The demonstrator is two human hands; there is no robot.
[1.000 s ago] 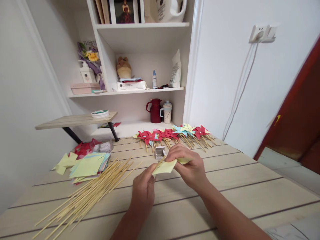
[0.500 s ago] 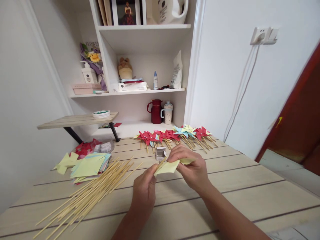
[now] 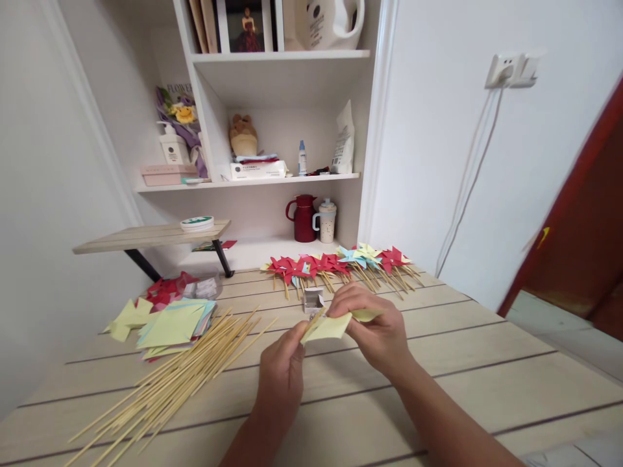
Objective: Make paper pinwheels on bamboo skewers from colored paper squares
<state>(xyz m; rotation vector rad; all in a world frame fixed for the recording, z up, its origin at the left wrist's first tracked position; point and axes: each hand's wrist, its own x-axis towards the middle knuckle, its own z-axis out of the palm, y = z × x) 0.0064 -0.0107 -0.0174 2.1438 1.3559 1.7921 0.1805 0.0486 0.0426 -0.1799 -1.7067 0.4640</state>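
Observation:
Over the middle of the table, my right hand pinches a pale yellow paper pinwheel, its blades sticking out on both sides of the fingers. My left hand is closed on a thin wooden stick, whose short visible end lies against the pinwheel's left side. The fingers hide where stick and paper meet. Just behind the hands stands a small open white box. To the left lies a loose bundle of wooden sticks, beside a stack of coloured paper squares.
Finished-looking pinwheels on sticks lie in a row along the table's back edge. At the left are a yellow cut paper, red papers and a small raised shelf. A dark red jug and a cup stand behind.
Both hands stay almost in place, with the pinwheel and stick still between them. The paper has tilted very slightly; the view has shifted a little.

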